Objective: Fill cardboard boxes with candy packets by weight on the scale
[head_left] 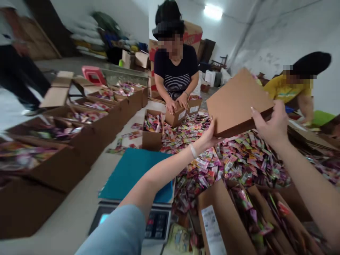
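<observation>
Between my two hands a brown cardboard box is held up, tilted, above a heap of small colourful packets. My left hand grips its lower left corner, with the fingers partly hidden behind the box. On the box's right edge my right hand is closed, thumb on the near face. Beneath my left forearm lies a weighing scale with a teal plate. Near my right forearm stand open cartons filled with packets, one bearing a white label.
Along the left runs a row of open cartons full of packets. Across the table a person has both hands on a small carton. Another person in yellow bends at the right. Someone stands at far left. A pink stool is behind the row.
</observation>
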### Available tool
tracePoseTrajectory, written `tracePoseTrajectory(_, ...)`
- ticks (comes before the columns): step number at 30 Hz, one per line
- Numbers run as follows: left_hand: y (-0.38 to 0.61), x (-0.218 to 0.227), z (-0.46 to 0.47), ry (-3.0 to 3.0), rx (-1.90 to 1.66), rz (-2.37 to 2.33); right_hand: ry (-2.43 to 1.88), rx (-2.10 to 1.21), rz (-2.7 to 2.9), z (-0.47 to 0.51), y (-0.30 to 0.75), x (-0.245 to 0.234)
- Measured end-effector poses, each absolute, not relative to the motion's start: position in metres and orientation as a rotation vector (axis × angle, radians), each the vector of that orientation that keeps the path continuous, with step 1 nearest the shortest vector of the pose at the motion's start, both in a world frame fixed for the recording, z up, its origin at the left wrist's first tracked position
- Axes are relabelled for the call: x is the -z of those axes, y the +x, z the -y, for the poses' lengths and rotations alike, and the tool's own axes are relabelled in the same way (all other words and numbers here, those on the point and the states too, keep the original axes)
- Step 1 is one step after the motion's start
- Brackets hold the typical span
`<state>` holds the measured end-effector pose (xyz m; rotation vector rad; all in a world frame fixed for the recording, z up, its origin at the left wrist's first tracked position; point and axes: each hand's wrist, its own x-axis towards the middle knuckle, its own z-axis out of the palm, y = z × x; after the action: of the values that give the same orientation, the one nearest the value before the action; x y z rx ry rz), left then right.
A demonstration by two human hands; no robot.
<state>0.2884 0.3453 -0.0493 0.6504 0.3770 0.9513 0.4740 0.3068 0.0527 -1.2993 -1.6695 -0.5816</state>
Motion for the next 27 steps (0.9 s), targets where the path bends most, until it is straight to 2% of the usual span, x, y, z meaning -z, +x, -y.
tracePoseTrajectory(3, 0.235, 0.057, -0.265, 0.425, -1.069, -0.351, -1.104, 0.559, 1.876, -0.247, 0.411, -0.062)
tracePoseTrajectory(5, 0.199, 0.072, -0.210, 0.332, -1.171, -0.426, -0.951, 0.476, 2.022, -0.213, 0.365, -0.052)
tracePoseTrajectory(11, 0.111, 0.134, -0.102, 0.166, -1.302, -0.704, -0.784, 0.135, 2.223, -0.154, 0.253, 0.023)
tracePoseTrajectory(15, 0.066, 0.167, -0.075, 0.320, -0.988, -0.827, -0.799, 0.050, 2.256, -0.136, 0.220, 0.065)
tracePoseTrajectory(17, 0.042, 0.176, -0.065, 0.499, -0.716, -0.868, -0.794, 0.075, 2.235, -0.127, 0.217, 0.079)
tracePoseTrajectory(19, 0.017, 0.179, -0.055, 0.724, -0.588, -0.915, -0.789, 0.111, 2.163, -0.120, 0.219, 0.090)
tracePoseTrajectory(21, -0.007, 0.176, -0.048, 0.924, -0.673, -1.004, -0.773, 0.151, 2.062, -0.114, 0.225, 0.099)
tracePoseTrajectory(27, -0.056, 0.148, -0.066, 1.090, -1.402, -1.185, -0.784, 0.178, 1.916, -0.101, 0.236, 0.101)
